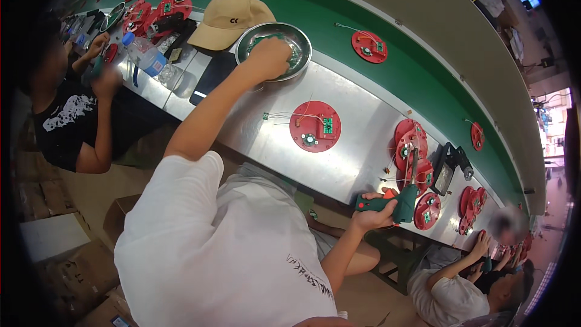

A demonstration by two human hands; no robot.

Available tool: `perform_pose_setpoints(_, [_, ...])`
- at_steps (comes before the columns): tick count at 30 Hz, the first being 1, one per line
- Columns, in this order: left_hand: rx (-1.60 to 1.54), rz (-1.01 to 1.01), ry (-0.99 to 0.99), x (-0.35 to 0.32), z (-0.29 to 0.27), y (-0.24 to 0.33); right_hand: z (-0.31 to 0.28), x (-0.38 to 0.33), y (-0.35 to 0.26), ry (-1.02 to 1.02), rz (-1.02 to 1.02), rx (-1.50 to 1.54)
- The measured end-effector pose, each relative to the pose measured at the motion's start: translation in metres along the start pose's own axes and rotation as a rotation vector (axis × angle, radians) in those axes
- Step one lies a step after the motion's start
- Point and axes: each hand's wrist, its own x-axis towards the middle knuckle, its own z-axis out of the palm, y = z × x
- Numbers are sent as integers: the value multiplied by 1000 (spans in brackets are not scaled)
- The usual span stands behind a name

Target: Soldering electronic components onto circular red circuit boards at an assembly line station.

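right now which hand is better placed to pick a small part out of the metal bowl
Left. The left hand is already reaching into the metal bowl, fingers down among the small green parts. The right hand is far off at the near table edge, its grip closed on a green power screwdriver.

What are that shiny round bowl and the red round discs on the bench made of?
The shiny round bowl that the left hand reaches into looks like polished steel: it mirrors light. The red round disc nearby seems moulded plastic, matte and evenly coloured, though that is less certain. The right hand grips a green power screwdriver, apparently plastic-bodied.
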Motion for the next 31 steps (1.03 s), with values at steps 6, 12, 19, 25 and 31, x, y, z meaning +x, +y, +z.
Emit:
perform_pose_setpoints(6, [-348,41,93,7,-2,-13,8,0,-6,-25,9,2])
perform_pose_setpoints(12, [-581,-24,214,0,-7,-24,5,1,-5,-29,0,-33])
perform_pose_setpoints(19, [-575,-90,226,-7,-10,-35,-10,3,3,-69,31,32])
perform_pose_setpoints(25, [-631,-128,209,-11,-14,-33,-7,1,1,-83,35,11])
perform_pose_setpoints(31, [-663,-86,290,-6,-5,-44,-4,-2,-4,-109,-11,-20])
